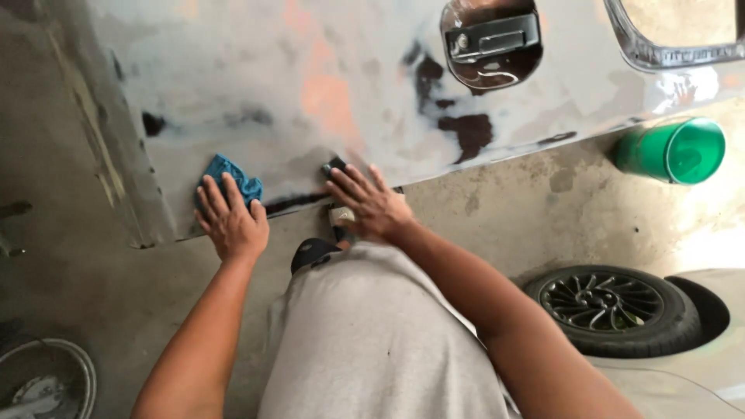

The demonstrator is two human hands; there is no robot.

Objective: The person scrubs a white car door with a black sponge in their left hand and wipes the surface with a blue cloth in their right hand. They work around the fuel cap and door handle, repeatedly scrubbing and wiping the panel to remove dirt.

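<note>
A grey, patchily sanded car door panel stands in front of me, with dark spots and orange patches on it. My left hand lies flat on a blue cloth, pressing it against the panel's lower part. My right hand presses a small dark sanding block against the panel's lower edge, fingers spread over it. Most of the block is hidden under the hand. My grey-clad leg fills the bottom middle of the view.
A door handle recess sits at the panel's top. A green bucket lies on the concrete floor at right. A black wheel with tyre lies at lower right, another wheel at lower left.
</note>
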